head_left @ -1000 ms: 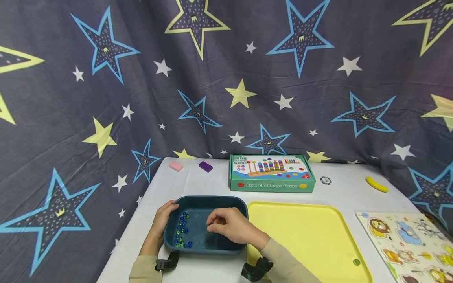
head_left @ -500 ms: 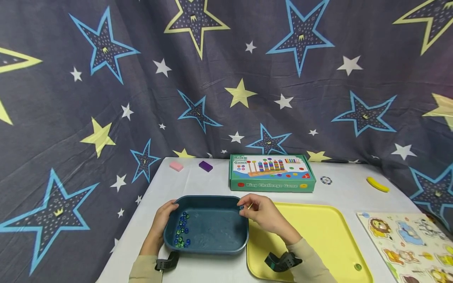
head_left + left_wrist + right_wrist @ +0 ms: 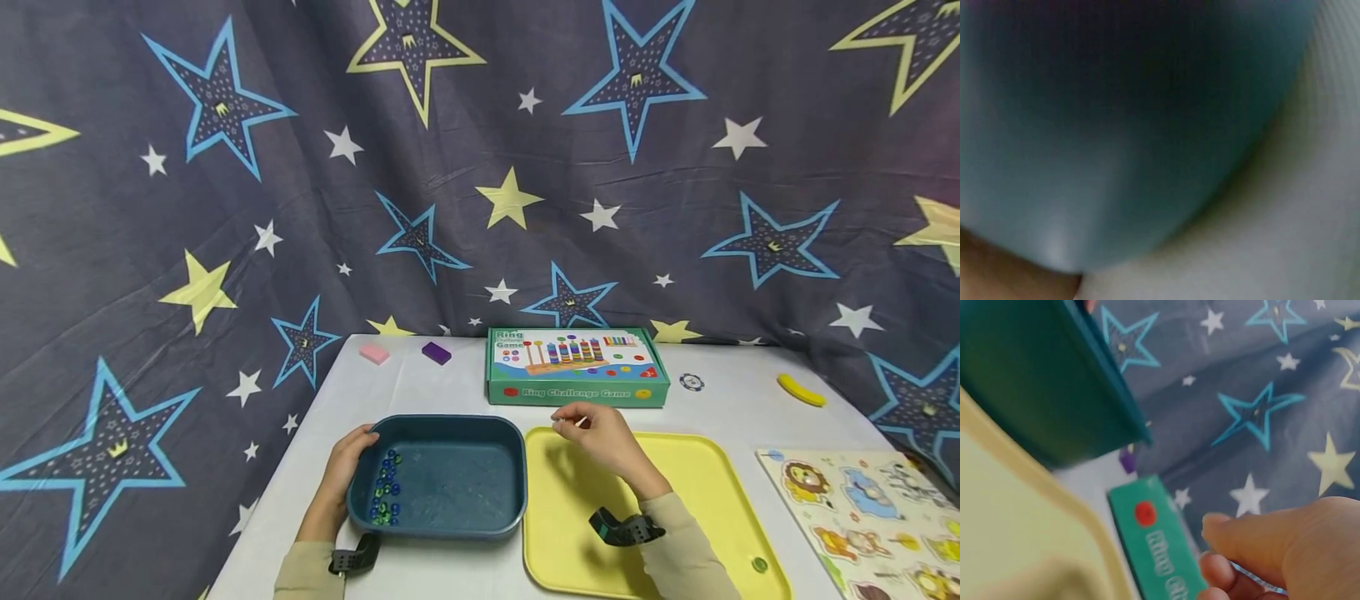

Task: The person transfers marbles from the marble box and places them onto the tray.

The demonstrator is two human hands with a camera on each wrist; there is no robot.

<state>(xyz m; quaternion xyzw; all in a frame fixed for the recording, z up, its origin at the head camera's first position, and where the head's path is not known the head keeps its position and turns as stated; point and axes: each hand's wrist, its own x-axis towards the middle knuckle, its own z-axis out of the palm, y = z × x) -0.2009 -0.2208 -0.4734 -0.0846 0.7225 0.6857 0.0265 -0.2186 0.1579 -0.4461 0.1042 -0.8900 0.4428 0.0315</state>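
Observation:
My left hand [image 3: 343, 471] grips the left wall of a dark teal bin [image 3: 435, 533], fingers over its rim. In the left wrist view the bin's curved side [image 3: 1116, 187] fills much of the frame, blurred. Blue and green glass marbles [image 3: 386, 487] lie along the left of its floor. My right hand [image 3: 603, 442] hovers above the far left corner of a yellow tray [image 3: 577, 533], thumb and fingertips together on a small marble mostly hidden by them. A single green marble [image 3: 759, 564] sits at the tray's near right corner.
Behind the tray stands a green Ring Challenge Game box [image 3: 577, 393]. Pink [image 3: 374, 354] and purple [image 3: 437, 353] blocks lie at the back left. A poker chip [image 3: 692, 382], a yellow curved piece [image 3: 801, 390] and an animal puzzle board [image 3: 862, 517] are on the right.
My right hand has lifted out of the bin and moved right, over the tray, with a marble at its fingertips. My left hand and the bin have stayed put.

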